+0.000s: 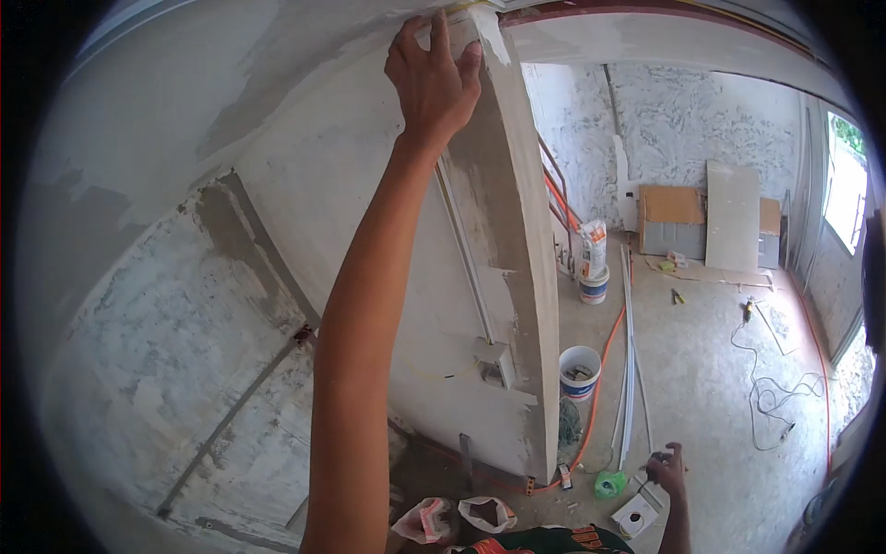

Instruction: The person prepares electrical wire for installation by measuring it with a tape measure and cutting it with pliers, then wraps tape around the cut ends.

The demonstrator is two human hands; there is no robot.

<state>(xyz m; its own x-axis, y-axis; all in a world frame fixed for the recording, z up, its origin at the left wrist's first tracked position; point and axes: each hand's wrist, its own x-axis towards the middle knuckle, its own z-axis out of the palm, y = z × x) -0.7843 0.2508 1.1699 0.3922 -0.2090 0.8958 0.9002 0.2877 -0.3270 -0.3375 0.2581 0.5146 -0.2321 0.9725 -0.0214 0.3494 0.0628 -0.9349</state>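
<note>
On plastered wall corner (517, 231), left hand (432, 78) lies open; right hand (666, 468) grip unclear

We are in a room of a building under construction or renovation. The plastered wall (351, 185) beside us is patchy grey and white, unpainted, and the far wall (683, 111) is rough render. The concrete floor (711, 388) is bare and dusty. On it we see plastic buckets (580, 369), an orange conduit (604, 360), long white trunking strips (628, 351) and a loose white cable (766, 397). Boards (732, 214) and cardboard boxes (672, 205) lean at the back.
</note>
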